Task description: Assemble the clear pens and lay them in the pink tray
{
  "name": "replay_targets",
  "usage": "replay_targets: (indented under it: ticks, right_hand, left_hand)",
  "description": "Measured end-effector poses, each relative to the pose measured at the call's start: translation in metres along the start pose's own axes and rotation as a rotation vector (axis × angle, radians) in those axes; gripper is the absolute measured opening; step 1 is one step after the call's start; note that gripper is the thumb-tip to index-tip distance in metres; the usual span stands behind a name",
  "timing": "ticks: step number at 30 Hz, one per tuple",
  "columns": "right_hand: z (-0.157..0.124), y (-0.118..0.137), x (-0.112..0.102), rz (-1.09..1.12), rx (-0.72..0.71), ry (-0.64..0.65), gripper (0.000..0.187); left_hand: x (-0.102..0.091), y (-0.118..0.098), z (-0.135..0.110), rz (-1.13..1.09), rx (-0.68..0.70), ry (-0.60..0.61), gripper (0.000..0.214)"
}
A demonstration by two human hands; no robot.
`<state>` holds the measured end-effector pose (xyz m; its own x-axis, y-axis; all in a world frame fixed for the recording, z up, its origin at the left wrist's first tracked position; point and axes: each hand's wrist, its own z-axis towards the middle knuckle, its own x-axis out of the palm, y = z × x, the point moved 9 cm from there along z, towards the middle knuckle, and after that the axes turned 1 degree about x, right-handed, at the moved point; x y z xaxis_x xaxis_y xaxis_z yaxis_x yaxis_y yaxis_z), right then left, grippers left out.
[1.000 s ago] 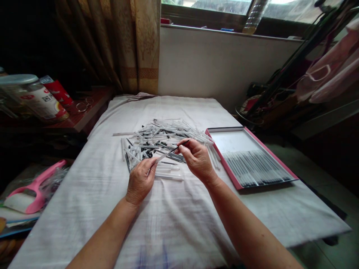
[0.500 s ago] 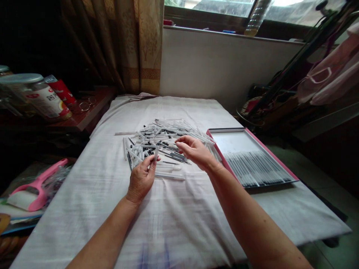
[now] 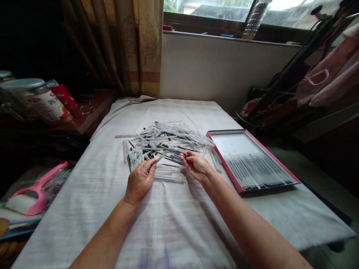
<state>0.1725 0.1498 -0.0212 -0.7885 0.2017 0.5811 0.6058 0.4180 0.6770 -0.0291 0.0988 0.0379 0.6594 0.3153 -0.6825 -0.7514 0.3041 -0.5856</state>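
A heap of clear pen tubes, black refills and small black caps (image 3: 165, 141) lies on the white cloth (image 3: 174, 209). My left hand (image 3: 140, 181) pinches one clear pen tube (image 3: 162, 156) at the heap's near edge, its far end pointing up and to the right. Fingers of my right hand (image 3: 196, 164) curl at the heap's near right side, pinching something thin that I cannot make out. To the right, a pink-rimmed tray (image 3: 224, 158) holds a row of assembled pens (image 3: 256, 171).
A dark side table (image 3: 75, 121) on the left carries jars (image 3: 42, 101) and glasses. Lower left lies a pink-handled tool (image 3: 33, 190). A curtain (image 3: 134, 48), wall and window sill stand behind. Clutter and pink fabric (image 3: 328, 78) fill the right side.
My right hand let go of the black refill it was feeding into the tube, reached over the heap, then came back down to its near right edge. The left hand kept the tube.
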Motion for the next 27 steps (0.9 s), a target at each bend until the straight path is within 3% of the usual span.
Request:
replay_targets:
  ticks: [9, 15, 20, 27]
  right_hand:
    - [-0.010, -0.008, -0.015, -0.057, -0.044, -0.003, 0.006]
    - [-0.014, -0.001, -0.023, -0.038, -0.027, -0.008, 0.027]
    - [-0.020, 0.008, -0.025, -0.189, -0.043, -0.021, 0.013]
    - [-0.029, 0.006, -0.003, -0.538, -0.268, 0.109, 0.027]
  left_hand:
    - [0.014, -0.017, -0.006, 0.014, 0.149, 0.090, 0.029]
    - [0.018, -0.021, -0.010, 0.042, 0.179, 0.114, 0.030]
    - [0.019, -0.023, -0.012, 0.064, 0.188, 0.118, 0.030]
    - [0.020, -0.031, -0.014, 0.116, 0.254, 0.139, 0.030]
